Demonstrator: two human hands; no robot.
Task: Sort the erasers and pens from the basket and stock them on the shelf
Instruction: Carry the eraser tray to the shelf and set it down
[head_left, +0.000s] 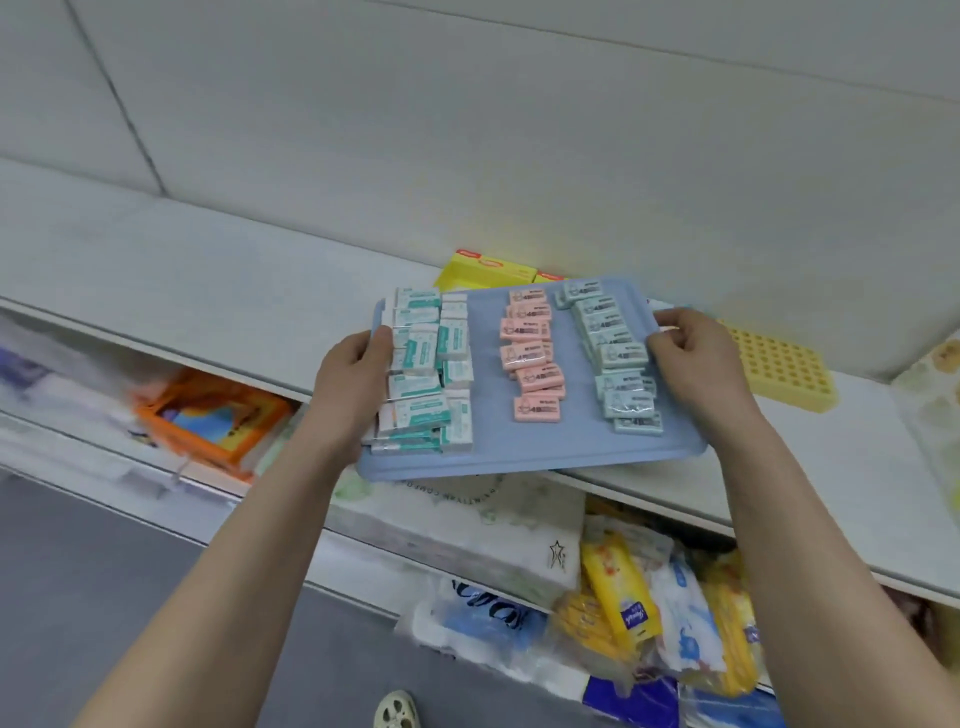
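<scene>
A light blue tray (519, 452) is held over the front edge of the white shelf (260, 291). On it lie three rows of erasers: white and teal boxed ones (426, 374) on the left, pink ones (530, 358) in the middle, pale green ones (618, 358) on the right. My left hand (353, 379) grips the tray's left edge, thumb on the teal erasers. My right hand (696, 353) grips the tray's right edge. No pens or basket are in view.
A yellow box (485, 270) lies behind the tray and a yellow holed rack (784, 369) to its right on the shelf. Lower shelves hold an orange package (213, 415), tissue packs (467, 525) and yellow and blue bags (623, 603). Grey floor lies at the bottom left.
</scene>
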